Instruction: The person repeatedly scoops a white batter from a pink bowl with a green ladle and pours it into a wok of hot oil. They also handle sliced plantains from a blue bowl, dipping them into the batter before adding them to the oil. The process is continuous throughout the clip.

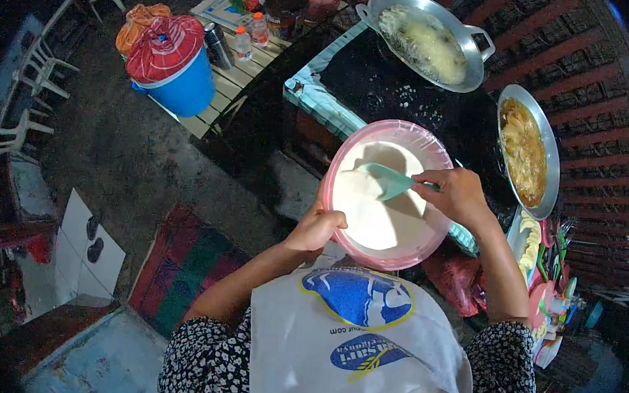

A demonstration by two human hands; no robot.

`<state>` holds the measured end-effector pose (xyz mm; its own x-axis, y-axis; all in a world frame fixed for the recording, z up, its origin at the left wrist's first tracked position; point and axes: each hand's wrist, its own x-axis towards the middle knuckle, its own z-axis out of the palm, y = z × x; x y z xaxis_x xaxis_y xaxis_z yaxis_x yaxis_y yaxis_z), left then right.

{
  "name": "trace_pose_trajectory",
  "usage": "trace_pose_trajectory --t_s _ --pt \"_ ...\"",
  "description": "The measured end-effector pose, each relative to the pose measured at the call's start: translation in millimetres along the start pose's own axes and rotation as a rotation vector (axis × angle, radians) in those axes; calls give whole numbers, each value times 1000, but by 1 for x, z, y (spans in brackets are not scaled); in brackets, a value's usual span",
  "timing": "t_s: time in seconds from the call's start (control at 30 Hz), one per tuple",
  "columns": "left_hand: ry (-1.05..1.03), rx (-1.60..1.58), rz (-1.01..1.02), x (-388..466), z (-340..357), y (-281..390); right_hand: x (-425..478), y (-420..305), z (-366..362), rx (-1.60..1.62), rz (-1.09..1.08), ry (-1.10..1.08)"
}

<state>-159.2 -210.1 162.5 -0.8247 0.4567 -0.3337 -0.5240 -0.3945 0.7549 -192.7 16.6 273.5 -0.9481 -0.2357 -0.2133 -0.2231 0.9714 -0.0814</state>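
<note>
My left hand [320, 226] grips the rim of a pink plastic bowl [434, 242] from its left side, the thumb over the edge. Inside lies a pale, creamy batter [372, 215]. A light green plastic scoop [388, 181] has its blade in the batter, and my right hand [452, 193] is closed around its handle. The bowl is held in front of my apron [291, 329], a little tilted. Beyond it, one metal wok [474, 70] holds pale food frying in bubbling oil. A second wok [552, 189], to the right, contains browner frying food.
The woks stand at a dark stove top [354, 65] with a foil-like edge [322, 104]. A slatted table [241, 75] at left bears a blue bucket [180, 92] with a red cloth cover, bottles [242, 44] and tubs. Utensils [563, 241] crowd the right. Plastic chairs [39, 71] stand far left.
</note>
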Motion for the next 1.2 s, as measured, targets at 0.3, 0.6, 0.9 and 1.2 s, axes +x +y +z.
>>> trace_pose_trajectory --t_s 0.3,0.6,0.9,1.2 --pt "-12 -47 19 -2 -14 -3 -10 -26 1 60 -46 18" --pt "9 -8 24 -5 -29 9 -5 -40 19 274 141 -107" --pt "79 21 4 -3 -37 30 0 -11 26 827 218 -119" --pt "104 -153 19 37 -13 79 30 53 -46 1071 298 65"
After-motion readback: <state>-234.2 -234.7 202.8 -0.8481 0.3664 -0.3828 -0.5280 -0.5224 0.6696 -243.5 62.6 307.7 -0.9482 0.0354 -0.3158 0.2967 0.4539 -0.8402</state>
